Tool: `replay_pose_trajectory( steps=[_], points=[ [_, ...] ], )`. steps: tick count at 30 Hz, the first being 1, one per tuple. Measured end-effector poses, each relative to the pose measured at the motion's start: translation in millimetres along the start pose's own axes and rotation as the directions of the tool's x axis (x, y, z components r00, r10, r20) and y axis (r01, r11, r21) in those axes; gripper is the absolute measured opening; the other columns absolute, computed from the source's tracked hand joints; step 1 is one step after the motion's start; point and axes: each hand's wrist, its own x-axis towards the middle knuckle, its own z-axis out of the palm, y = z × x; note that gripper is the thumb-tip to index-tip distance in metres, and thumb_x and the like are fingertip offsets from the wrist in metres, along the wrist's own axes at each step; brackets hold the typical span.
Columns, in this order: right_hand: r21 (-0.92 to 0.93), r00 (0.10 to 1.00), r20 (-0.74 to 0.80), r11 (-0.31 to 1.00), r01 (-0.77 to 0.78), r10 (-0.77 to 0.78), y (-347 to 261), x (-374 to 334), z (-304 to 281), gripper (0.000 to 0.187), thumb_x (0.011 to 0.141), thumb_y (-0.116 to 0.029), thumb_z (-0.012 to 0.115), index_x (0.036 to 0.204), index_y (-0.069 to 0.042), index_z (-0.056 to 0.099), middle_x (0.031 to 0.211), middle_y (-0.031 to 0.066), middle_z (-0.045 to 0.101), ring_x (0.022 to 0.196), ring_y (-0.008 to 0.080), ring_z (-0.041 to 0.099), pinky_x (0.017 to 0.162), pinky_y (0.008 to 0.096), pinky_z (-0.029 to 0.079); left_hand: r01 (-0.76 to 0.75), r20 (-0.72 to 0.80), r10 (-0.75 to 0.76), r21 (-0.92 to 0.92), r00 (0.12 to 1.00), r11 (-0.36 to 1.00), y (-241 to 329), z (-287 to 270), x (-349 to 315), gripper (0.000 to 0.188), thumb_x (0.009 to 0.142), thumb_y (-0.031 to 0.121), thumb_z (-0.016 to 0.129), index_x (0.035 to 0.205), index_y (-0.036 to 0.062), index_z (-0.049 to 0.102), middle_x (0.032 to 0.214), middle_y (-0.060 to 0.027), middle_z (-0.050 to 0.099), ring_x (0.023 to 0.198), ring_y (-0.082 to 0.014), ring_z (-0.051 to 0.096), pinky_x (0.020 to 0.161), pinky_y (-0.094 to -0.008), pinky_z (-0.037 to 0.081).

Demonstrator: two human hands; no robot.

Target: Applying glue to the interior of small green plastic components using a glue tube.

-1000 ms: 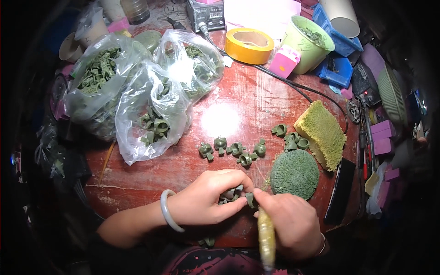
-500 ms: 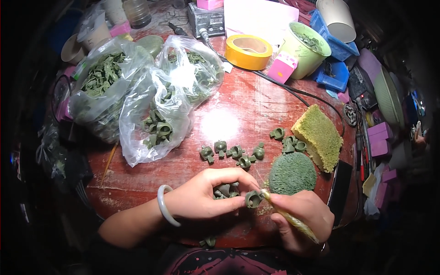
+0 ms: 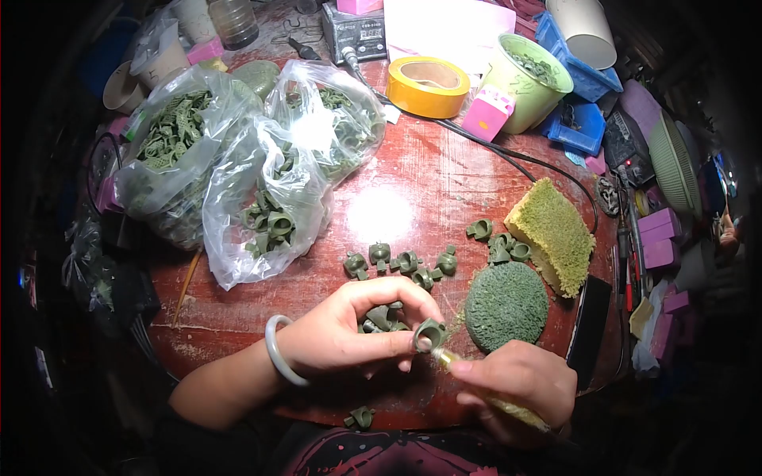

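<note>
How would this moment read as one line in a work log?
left hand: pinching green ring piece | right hand: holding thin tool, tip at ring | nearby: round green pad, loose green pieces

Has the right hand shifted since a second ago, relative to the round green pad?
Yes. The right hand has swung out to the person's right and now sits below the round green pad, its thin tool tipped toward the green ring in the left hand.
</note>
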Motion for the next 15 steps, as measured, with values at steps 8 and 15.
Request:
replay_pose_trajectory(
  steps=[8,15],
  points=[
    [-0.066,0.999,-0.041,0.998,-0.012,0.009,-1.7,-0.6,0.6,0.045,0.079,-0.003,0.092,0.121,-0.006,0.078,0.073,0.0061,0.066,0.059,0.0208,0.065,0.052,0.032,0.052,0.007,0.0,-0.007,-0.025,1.0,1.0,1.7,0.1,-1.0,0.025,0.101,0.004,0.075,0.124,0.0003,0.066,0.112,-0.0092,0.07,0.087,-0.0137,0.072,0.072,-0.0263,0.057],
    [-0.13,0.997,-0.068,0.991,0.019,-0.028,1.0,-1.1,0.6,0.043,0.082,-0.003,0.089,0.124,-0.003,0.078,0.071,0.0039,0.066,0.058,0.0164,0.064,0.051,0.0298,0.051,0.061,0.001,-0.061,-0.023,0.998,0.998,6.1,1.2,-1.1,0.026,0.1,0.002,0.075,0.124,-0.0001,0.066,0.11,-0.009,0.071,0.087,-0.0137,0.072,0.072,-0.0262,0.057]
  ],
)
